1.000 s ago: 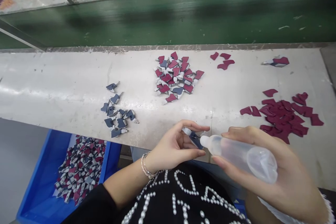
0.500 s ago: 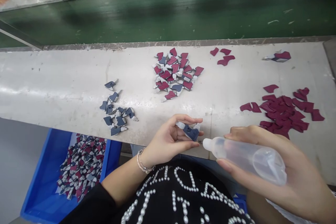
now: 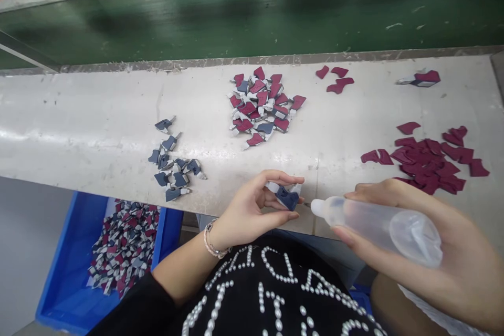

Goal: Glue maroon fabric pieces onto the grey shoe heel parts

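Observation:
Between the thumb and fingers of my left hand is a small navy and light-grey plastic part, its navy face turned up. My right hand is wrapped round a translucent squeeze bottle lying on its side in the grip. The bottle's white cap and thin tip point left at the navy part, with a small gap between them. Whether any liquid comes out is too small to tell. Beyond the bottle lies a heap of flat maroon pieces.
Similar parts, many with maroon faces, form a pile mid-table; navy-faced parts lie at left. A single maroon-faced part and loose maroon pieces lie farther back. A blue bin full of parts stands lower left. A green belt runs behind.
My right hand has drawn the bottle slightly right, widening the gap between its tip and the navy part. My left hand keeps its hold nearly in place.

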Motion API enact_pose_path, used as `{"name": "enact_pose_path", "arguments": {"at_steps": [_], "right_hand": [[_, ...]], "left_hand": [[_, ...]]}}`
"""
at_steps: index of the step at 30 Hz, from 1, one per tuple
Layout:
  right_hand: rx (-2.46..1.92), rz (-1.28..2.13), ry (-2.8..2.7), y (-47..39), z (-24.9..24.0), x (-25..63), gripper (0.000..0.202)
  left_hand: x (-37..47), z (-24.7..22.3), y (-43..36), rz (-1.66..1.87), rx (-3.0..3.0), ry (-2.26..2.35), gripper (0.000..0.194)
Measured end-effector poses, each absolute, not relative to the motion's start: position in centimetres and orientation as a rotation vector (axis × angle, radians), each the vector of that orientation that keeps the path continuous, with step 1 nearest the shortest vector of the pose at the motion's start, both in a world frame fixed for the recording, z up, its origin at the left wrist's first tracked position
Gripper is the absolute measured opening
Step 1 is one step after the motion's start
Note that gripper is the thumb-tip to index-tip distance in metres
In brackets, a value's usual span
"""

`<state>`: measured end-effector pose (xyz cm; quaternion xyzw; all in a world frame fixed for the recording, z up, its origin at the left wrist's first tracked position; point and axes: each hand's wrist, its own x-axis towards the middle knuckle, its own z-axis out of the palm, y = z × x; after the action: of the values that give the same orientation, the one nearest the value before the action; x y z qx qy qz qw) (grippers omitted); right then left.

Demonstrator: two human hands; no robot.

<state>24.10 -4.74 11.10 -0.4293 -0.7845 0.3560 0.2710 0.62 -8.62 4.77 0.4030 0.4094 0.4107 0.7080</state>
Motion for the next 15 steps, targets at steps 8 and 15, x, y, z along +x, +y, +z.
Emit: {"name": "enact_pose_path", "arguments": {"at_steps": [8, 15], "right_hand": [[-1.147, 0.918, -2.108, -4.53, 11.13, 23.87, 0.019], [-1.153, 0.885, -2.156, -4.58, 11.36, 23.50, 0.024]], "left_hand": [[0.46, 4.69, -8.65, 0.890, 0.824, 0.855, 0.049], [0.33, 4.04, -8.70, 0.894, 0.803, 0.785, 0.057]]}}
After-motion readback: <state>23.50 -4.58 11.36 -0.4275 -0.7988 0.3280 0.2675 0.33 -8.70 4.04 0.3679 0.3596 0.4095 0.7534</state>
